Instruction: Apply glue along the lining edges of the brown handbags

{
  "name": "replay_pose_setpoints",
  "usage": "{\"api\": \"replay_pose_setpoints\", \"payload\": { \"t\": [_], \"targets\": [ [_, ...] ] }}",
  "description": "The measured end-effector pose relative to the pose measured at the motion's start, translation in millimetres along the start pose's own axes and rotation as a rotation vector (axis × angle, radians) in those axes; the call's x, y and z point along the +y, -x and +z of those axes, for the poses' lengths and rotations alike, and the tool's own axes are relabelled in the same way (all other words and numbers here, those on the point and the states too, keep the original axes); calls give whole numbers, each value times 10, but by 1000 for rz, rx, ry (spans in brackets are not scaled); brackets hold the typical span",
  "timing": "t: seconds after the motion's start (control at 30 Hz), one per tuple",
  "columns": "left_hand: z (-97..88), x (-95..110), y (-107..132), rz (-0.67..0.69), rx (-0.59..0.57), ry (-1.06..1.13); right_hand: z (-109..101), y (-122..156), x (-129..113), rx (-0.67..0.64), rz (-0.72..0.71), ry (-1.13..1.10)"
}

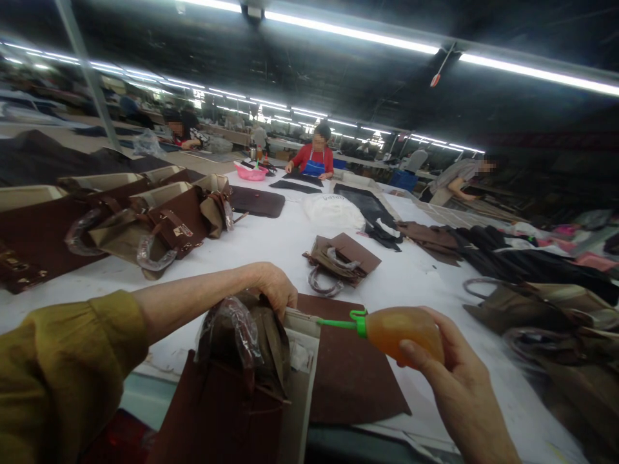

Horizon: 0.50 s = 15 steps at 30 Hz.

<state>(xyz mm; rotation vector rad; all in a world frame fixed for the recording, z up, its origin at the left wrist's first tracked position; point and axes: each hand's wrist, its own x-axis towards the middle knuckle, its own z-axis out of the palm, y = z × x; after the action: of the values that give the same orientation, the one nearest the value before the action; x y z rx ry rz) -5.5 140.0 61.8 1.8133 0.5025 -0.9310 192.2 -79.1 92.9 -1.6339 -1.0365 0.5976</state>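
My right hand (459, 380) is wrapped around a squeeze bottle (403, 332) of amber liquid, tipped on its side. Its green nozzle points left, and the tip is at the pale edge of a brown handbag (227, 412). My left hand (278, 287) is bent down over the top of that handbag, fingers closed at its edge; the fingertips are partly hidden. Plastic film wraps the bag's handle (244, 328), and its olive-brown side is folded. Beneath the nozzle, a flat brown panel (358, 367) lies on the white table (271, 245).
Several brown handbags (164, 219) stand at the left, with more bags (541, 316) at the right. A small bag (338, 261) lies ahead, near a white plastic bag (333, 209). Across the table a person in red (314, 154) works beside a pink basin (250, 171).
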Motion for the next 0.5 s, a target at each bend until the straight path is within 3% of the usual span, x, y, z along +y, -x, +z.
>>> {"api": "replay_pose_setpoints", "payload": {
  "t": [0.5],
  "targets": [
    [18, 16, -7, 6, 13, 5, -27, 27, 32, 48, -38, -11]
  ]
}}
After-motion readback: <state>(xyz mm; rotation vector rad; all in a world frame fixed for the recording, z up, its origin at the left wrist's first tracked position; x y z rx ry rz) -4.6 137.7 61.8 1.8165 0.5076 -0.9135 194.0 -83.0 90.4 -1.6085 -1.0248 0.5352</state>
